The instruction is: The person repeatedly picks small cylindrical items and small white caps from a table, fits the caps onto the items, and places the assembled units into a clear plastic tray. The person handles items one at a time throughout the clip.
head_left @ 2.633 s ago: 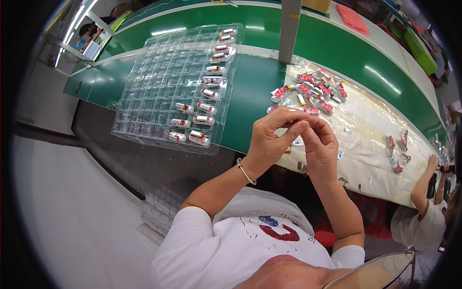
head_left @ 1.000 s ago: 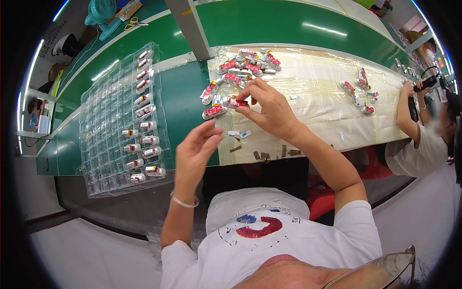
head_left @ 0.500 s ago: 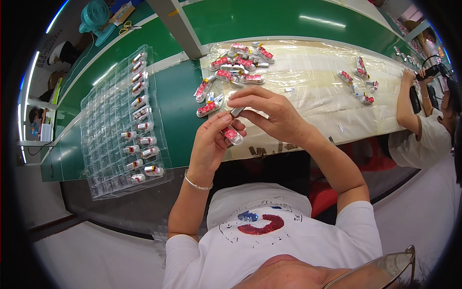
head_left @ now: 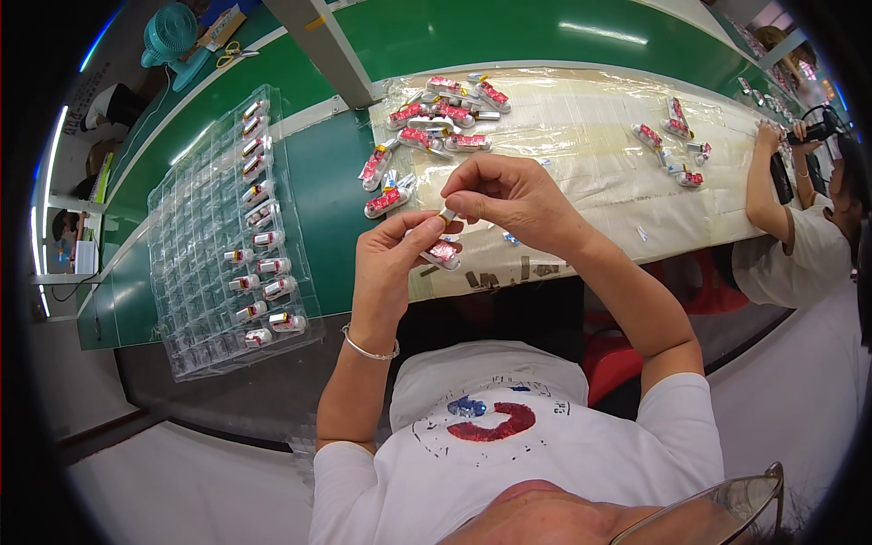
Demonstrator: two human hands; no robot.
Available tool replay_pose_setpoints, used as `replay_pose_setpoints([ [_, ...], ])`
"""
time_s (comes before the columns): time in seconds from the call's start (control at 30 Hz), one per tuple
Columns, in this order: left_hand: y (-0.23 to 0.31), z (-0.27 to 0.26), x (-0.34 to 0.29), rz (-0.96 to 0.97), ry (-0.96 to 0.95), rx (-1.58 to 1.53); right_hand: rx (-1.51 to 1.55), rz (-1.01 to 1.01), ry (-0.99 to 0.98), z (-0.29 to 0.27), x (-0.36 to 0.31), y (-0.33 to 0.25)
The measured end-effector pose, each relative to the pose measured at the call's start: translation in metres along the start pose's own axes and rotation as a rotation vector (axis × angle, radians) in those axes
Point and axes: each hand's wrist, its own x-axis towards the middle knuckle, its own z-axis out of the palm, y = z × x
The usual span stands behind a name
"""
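My left hand (head_left: 389, 250) is closed around a small white bottle-like piece with a red label (head_left: 442, 252), tilted in front of my chest. At its upper end a gold band and a white tip show between the two hands. The thumb and fingers of my right hand (head_left: 518, 202) are pinched together at that tip; whether they hold a small bit is hidden. Just beyond my left hand lie similar red-and-white pieces with silver ends (head_left: 388, 200), and a larger pile of them (head_left: 445, 113) sits farther back on the covered mat.
To the left, a clear plastic compartment tray (head_left: 204, 263) holds several such pieces along its right side. More pieces (head_left: 674, 136) and small scraps (head_left: 642, 233) lie right on the mat (head_left: 581, 209). A post (head_left: 331, 54) rises behind. A co-worker's arm (head_left: 767, 191) is at far right.
My right hand has shifted slightly up along the piece's end. That end showed silver before and now shows white with a gold band. A small blue scrap is now visible beneath my right hand.
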Motion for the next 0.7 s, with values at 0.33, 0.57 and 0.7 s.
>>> replay_pose_setpoints([
  [0.33, 0.003, -0.003, 0.007, -0.002, 0.033, -0.011, -1.176, -0.85, 0.029, 0.001, 0.003, -0.009],
  [0.57, 0.004, 0.001, 0.005, 0.043, 0.081, 0.026, -1.277, -0.787, -0.028, 0.0, 0.0, -0.017],
  [0.7, 0.001, 0.001, 0.007, 0.086, 0.084, 0.052, -1.343, -0.76, -0.036, 0.005, 0.0, -0.019],
])
